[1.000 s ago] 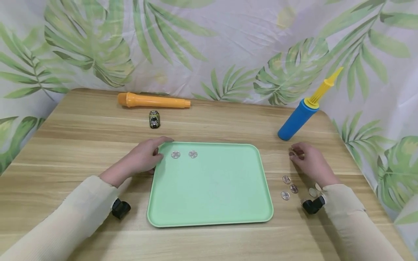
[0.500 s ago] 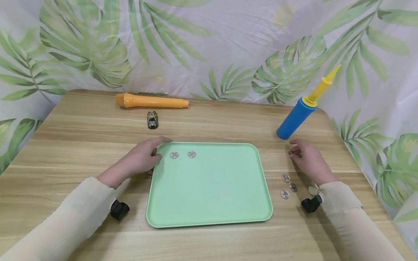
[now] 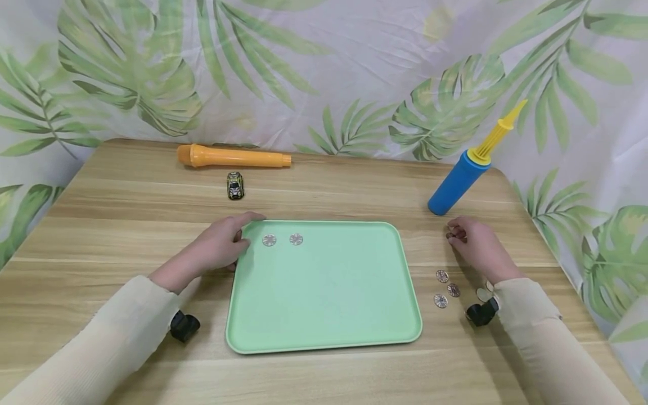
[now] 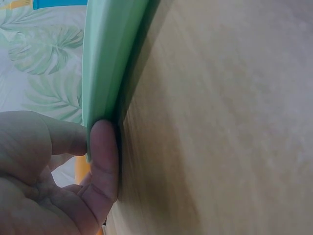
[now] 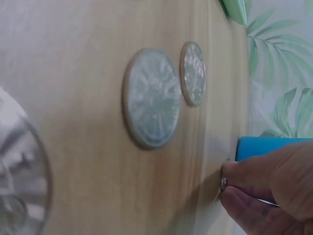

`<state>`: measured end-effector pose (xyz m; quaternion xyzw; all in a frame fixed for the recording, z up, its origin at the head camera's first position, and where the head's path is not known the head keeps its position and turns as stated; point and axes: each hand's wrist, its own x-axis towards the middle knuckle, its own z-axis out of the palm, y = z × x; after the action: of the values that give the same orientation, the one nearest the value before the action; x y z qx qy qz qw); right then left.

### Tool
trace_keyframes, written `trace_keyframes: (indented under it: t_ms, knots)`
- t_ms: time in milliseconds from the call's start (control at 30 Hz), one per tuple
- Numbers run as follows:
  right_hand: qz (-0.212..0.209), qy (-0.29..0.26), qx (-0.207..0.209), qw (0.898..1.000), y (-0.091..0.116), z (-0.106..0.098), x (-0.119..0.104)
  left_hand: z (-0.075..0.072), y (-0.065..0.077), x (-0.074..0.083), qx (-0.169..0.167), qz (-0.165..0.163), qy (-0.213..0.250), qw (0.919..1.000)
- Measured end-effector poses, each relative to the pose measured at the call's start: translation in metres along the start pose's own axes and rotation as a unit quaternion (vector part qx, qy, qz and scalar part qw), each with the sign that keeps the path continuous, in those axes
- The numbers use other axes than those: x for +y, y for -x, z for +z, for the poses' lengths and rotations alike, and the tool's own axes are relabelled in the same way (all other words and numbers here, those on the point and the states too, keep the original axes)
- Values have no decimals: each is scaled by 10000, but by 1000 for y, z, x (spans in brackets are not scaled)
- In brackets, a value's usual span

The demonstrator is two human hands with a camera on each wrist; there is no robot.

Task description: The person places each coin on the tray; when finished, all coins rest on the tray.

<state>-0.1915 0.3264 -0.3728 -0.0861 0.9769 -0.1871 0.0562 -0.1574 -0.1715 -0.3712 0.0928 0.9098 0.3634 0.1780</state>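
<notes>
R hand [image 3: 478, 242]: thumb + fingertips closed narrow, pinching 1 coin [image 5: 223, 182] edge-on, just above or at the table [image 3: 349, 374], can't tell which. L hand [image 3: 217, 244]: thumb + finger pinching tray [image 3: 324, 347] rim at far L corner. Nr R hand, on its near side: 3 patterned coins [image 3: 441, 301], plus paler coins [image 3: 483, 295] part hidden by wrist cam [image 3: 482, 313]. Pump [image 3: 458, 183] just beyond R hand. On tray, nr L hand: 2 coins [image 3: 269, 240] side by side. Further back: car [image 3: 235, 186], mic [image 3: 234, 156].

Risks, prob.: thin coin slips if pinch loosens; cuff or cam drags pale coins if R wrist drops; pump tips if knuckles bump it; tray coins slide if L hand tugs or lifts rim.
</notes>
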Motion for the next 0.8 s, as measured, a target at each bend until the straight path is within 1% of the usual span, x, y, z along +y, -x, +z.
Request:
trace_keyframes:
  t_ms: [233, 400, 533, 633, 700, 800]
  knots:
    - [-115, 2, -25, 9999, -2, -2, 3, 1, -2, -2, 7, 7, 5, 10000]
    - [-280, -192, -1, 9994, -3, -1, 6, 1, -2, -2, 8, 2, 38, 10000]
    - [-146, -409, -85, 9990, -2, -1, 7, 1, -1, -2, 13, 11, 70, 10000]
    - [26, -440, -132, 9989, 0, -2, 7, 1, -1, -3, 10, 10, 91, 10000]
    - [94, -448, -119, 9989, 1, -2, 8, 2, -1, -3, 9, 8, 100, 9999]
    - [82, -414, -18, 9991, 3, -2, 9, 1, -1, -3, 8, 23, 99, 9999]
